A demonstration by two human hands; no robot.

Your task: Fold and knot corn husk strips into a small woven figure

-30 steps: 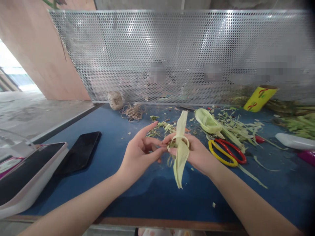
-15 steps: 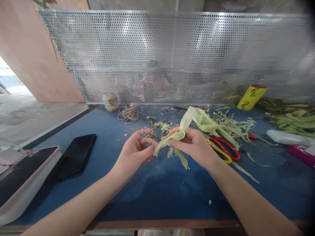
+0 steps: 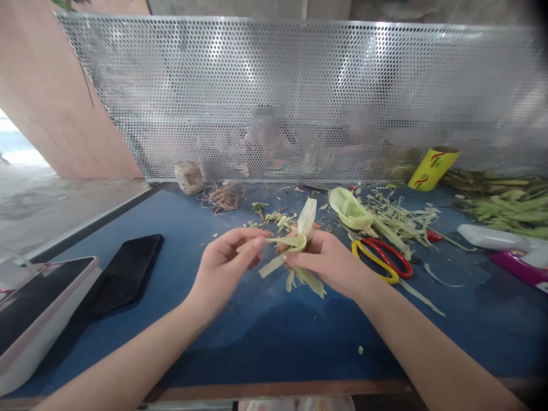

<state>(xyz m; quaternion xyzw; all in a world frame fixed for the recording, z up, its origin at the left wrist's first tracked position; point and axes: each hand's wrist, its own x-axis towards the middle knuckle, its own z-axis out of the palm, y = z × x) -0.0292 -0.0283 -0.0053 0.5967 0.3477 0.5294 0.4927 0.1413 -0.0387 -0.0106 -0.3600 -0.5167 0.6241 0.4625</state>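
Over the middle of the blue table, my right hand (image 3: 327,260) pinches a knotted bundle of pale green corn husk (image 3: 303,240). One husk piece stands up from the knot, and ragged ends hang below my fingers. My left hand (image 3: 229,262) is closed at thumb and forefinger on a thin husk strip (image 3: 282,241) that runs level from the bundle. Another flat strip end juts out between my hands. Right of my right hand lie the yellow and red handles of scissors (image 3: 381,260); their blades are mostly hidden under husk. Behind them rests a larger cupped husk (image 3: 349,210).
Husk shreds (image 3: 400,220) spread at the right, near a yellow roll (image 3: 434,168) and a white-and-purple tool (image 3: 505,245). Tangled twine (image 3: 222,197) and a twine spool (image 3: 189,177) sit at the back left. A phone (image 3: 128,271) lies left. A perforated metal screen (image 3: 278,74) stands behind.
My left hand has taken a thin strip and draws it left. The tall husk loop above the knot now stands as a short upright piece. The view has shifted slightly.
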